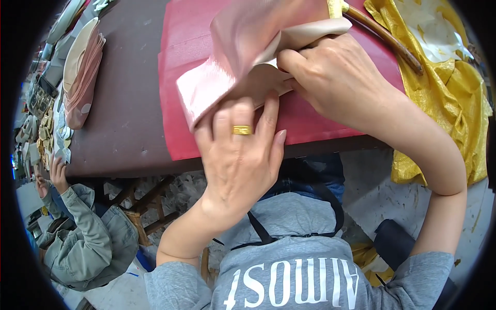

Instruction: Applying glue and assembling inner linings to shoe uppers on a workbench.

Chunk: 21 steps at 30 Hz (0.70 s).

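Note:
A shiny pink sheet of leather-like material (204, 88) lies partly folded over, its pale inner side showing at the curled edge. My right hand (336, 77) is closed, its fingers curled round that raised edge at the right. My left hand (232, 147), with a gold ring on one finger, rests on the near part of the sheet. Its fingers are outstretched and somewhat blurred, the thumb held apart. Beyond my right hand lies a hammer with a wooden handle (385, 36); its yellow-wrapped head is partly cut off by the upper picture edge.
A red mat (178, 134) covers part of the brown table (126, 103). Stacked pink pieces (82, 77) lie at the left, beside small parts. Yellow sacking (449, 98) drapes at the right. A co-worker in a green jacket (93, 237) sits at the lower left.

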### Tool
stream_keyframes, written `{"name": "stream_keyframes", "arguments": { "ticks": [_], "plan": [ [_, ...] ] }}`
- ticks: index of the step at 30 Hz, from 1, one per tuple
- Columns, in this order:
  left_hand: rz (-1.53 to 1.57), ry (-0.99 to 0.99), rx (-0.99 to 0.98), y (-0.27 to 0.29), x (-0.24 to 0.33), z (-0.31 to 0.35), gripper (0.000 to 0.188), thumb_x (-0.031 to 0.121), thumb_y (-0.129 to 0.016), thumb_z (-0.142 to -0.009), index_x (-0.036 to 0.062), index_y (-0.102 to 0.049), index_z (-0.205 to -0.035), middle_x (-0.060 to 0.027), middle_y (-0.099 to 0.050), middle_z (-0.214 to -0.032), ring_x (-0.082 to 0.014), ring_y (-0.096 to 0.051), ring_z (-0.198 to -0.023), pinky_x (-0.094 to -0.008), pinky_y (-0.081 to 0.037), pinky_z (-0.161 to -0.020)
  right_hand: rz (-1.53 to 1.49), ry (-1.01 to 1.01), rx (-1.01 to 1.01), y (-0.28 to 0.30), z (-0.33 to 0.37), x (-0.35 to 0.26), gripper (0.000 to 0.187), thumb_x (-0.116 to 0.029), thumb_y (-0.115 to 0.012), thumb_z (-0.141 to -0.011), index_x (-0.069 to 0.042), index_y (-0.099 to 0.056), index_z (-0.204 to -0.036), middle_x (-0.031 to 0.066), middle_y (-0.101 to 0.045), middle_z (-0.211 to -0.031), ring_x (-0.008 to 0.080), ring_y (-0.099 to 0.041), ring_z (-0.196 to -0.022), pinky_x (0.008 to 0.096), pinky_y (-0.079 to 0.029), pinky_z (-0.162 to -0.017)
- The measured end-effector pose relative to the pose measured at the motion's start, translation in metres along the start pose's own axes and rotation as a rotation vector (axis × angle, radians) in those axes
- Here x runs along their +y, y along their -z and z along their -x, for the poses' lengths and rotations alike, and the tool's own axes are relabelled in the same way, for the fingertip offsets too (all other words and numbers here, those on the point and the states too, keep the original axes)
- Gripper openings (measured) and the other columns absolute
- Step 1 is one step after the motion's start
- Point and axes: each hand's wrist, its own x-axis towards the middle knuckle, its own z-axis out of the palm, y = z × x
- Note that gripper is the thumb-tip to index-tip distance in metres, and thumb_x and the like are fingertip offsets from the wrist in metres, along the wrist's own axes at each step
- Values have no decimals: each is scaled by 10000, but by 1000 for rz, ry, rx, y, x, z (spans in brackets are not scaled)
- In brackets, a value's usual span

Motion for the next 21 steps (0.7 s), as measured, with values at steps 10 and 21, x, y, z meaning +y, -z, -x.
{"name": "stream_keyframes", "arguments": {
  "ticks": [10, 21],
  "plan": [
    [23, -110, 102, -15, -6, 3, 501, 169, -648, -776, -90, -578, -1199, -226, -512, -1306, -302, -535, -1168, -366, -443, -951, 45, -42, 171, 12, 11, -38, 141, -74, -671, -745, -78, -591, -860, 38, -610, -722, 176, -578, -617, 298, -438, -615],
    [1, -20, 94, -21, -4, 9, 465, 210, -600, -867, 17, -572, -1290, -137, -531, -1317, -271, -518, -1186, -364, -428, -928, 263, -20, 203, 7, 12, -3, 119, -125, -662, -831, -99, -554, -874, 4, -606, -699, 183, -544, -613, 298, -409, -667]
  ]
}}
